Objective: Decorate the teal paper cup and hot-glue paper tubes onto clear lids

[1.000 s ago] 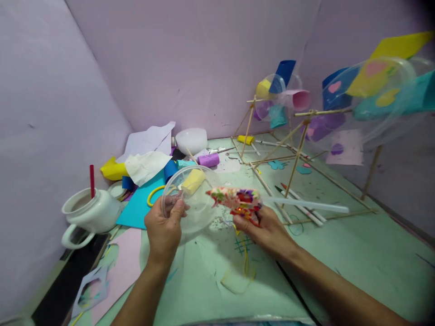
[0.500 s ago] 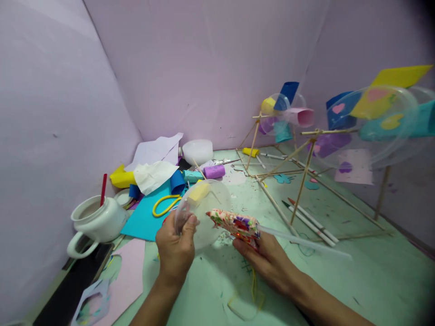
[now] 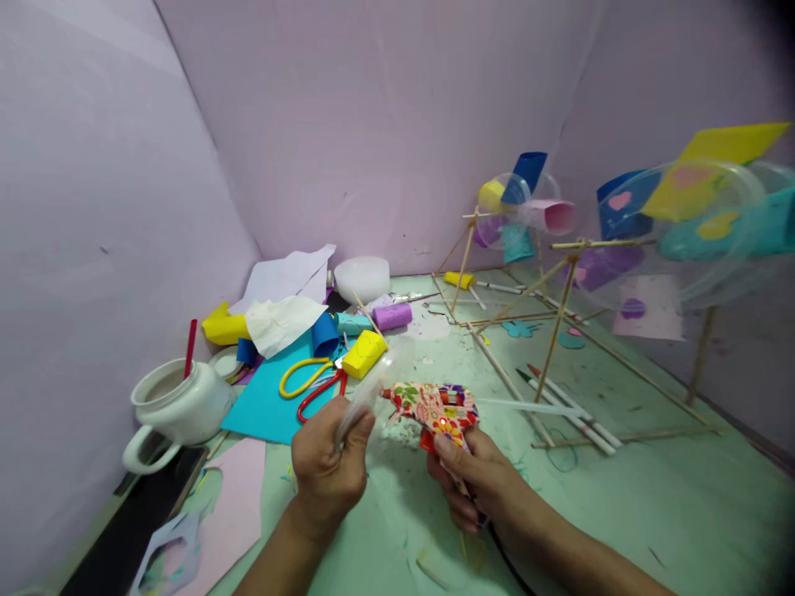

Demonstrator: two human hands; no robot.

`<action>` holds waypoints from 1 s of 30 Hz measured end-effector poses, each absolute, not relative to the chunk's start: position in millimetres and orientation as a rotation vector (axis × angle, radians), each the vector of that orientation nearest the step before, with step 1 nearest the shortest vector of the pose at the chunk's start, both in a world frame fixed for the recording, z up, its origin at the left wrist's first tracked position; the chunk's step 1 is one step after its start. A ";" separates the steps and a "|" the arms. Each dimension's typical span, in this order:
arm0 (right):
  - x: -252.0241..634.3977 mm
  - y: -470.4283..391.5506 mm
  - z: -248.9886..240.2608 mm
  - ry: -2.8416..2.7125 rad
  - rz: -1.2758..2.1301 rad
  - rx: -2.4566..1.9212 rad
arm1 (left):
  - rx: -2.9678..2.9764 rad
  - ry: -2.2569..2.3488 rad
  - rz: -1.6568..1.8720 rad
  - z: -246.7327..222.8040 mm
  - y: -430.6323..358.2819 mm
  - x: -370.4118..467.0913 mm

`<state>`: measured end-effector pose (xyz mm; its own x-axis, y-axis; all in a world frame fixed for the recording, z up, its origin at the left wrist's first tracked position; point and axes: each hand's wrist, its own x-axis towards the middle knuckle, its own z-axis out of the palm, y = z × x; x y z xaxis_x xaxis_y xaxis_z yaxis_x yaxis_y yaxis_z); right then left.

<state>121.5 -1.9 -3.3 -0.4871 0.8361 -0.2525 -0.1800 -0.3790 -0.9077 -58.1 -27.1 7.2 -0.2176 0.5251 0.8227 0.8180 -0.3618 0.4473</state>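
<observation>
My left hand (image 3: 330, 455) pinches a clear round plastic lid (image 3: 371, 385), turned nearly edge-on to me and slightly blurred. Wrapped round the handle of a flower-patterned hot glue gun (image 3: 435, 410) is my right hand (image 3: 475, 476). The gun's orange nozzle points left at the lid; whether it touches cannot be told. A long glue stick (image 3: 527, 406) sticks out of the gun's back, and its cord hangs below my hand. Just behind the lid lie a yellow paper roll (image 3: 364, 354) and scissors (image 3: 304, 381) with one yellow and one red handle.
Two stick frames carrying paper-bladed wheels (image 3: 683, 223) stand at the right. Markers (image 3: 568, 414) lie beneath the nearer one. A white pot (image 3: 183, 406) sits at the left, near blue sheet (image 3: 267, 406) and pink paper scraps (image 3: 239, 488). A purple roll (image 3: 392, 315) lies behind.
The lid has turned from facing me to nearly edge-on, uncovering the yellow roll and the red scissor handle. The glue gun has tilted, showing more of its handle and cord.
</observation>
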 end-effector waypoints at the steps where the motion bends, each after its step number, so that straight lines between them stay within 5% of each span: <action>1: 120.9 -1.9 -2.0 -1.045 2.063 -0.953 | -1.780 -1.519 -1.566 6.3 -27.2 -58.1; 6: 121.9 1.2 4.1 -1.017 2.304 -0.830 | -1.731 -1.395 -1.486 8.1 -29.5 -52.4; 12: 137.2 8.1 -2.1 -2.077 0.983 -0.884 | -1.649 -1.687 -1.626 10.3 -33.2 -48.6; 18: 147.9 20.4 0.9 -2.328 0.077 -0.752 | -1.718 -1.993 -1.907 18.1 -32.0 -52.2; 21: 148.0 22.1 3.0 -2.284 0.124 -0.725 | -1.563 -2.130 -2.126 21.7 -27.9 -51.2; 30: 145.2 18.8 -5.4 -1.979 0.991 -0.851 | -1.295 -2.262 -2.547 15.3 -16.6 -59.7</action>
